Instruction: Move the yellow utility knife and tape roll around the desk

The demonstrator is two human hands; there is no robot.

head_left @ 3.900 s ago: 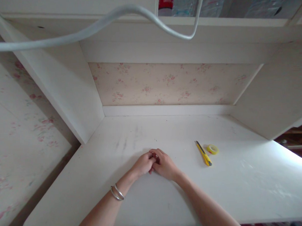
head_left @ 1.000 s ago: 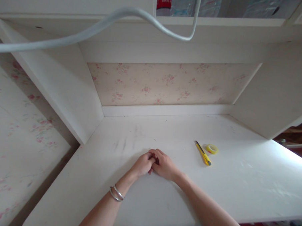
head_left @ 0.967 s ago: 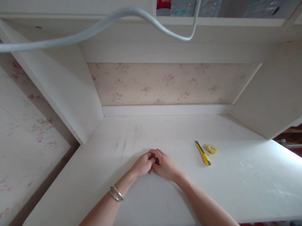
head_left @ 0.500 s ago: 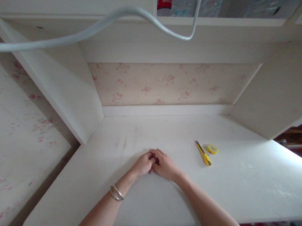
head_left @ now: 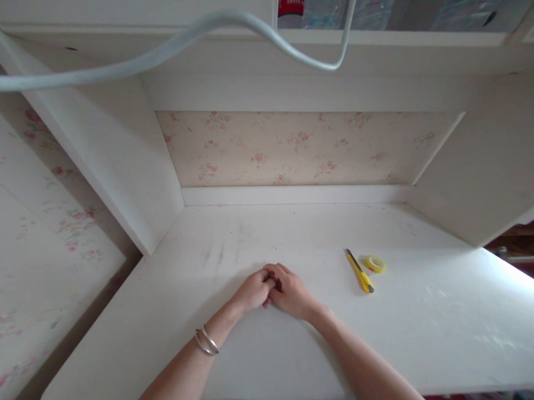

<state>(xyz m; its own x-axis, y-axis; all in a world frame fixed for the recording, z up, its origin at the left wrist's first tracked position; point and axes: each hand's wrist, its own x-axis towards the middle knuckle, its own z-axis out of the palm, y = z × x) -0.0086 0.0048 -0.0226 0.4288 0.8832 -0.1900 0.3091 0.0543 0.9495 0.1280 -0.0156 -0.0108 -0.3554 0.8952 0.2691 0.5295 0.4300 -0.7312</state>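
Observation:
My left hand [head_left: 253, 291] and my right hand [head_left: 292, 292] rest together on the white desk [head_left: 273, 353], clasped with their fingers folded into each other. Both are closed, and no object shows between them; the insides of the palms are hidden. Two silver bangles [head_left: 207, 340] circle my left wrist. Right of my hands, apart from them, lies a yellow utility knife [head_left: 360, 272] with its dark tip pointing to the back. Close beside it is a small roll of yellow tape [head_left: 375, 263], lying flat.
A white cable [head_left: 224, 19] loops across the upper view. Above the desk, a shelf [head_left: 397, 38] holds clear plastic-wrapped items and a red label [head_left: 291, 1]. White side panels [head_left: 109, 142] and a floral back wall [head_left: 286, 146] enclose the desk's rear.

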